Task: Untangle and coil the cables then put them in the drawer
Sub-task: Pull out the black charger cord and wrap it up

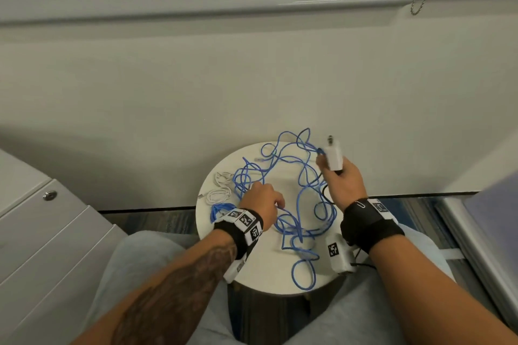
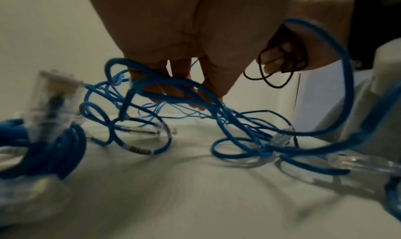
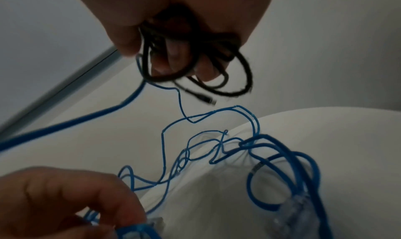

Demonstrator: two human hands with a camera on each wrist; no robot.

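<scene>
A tangle of blue network cables [image 1: 293, 231] sprawls over a small round white table [image 1: 260, 274]. My left hand [image 1: 263, 200] is in the middle of it, fingers curled round a blue strand [image 3: 130, 229]. My right hand [image 1: 340, 176] is raised over the table's right rim. It grips a white charger plug [image 1: 334, 155] and a bunch of coiled black cable [image 3: 195, 67], whose plug end dangles free [image 3: 209, 101]. A thin blue strand [image 3: 182, 105] runs up to this hand. Clear network plugs [image 2: 279, 139] lie among the loops.
Two small white cable coils [image 1: 220, 187] and a coiled blue cable [image 1: 220, 209] lie at the table's left edge. A grey drawer cabinet [image 1: 42, 232] with a round lock [image 1: 50, 195] stands to the left. A white wall runs behind, and my knees are under the table.
</scene>
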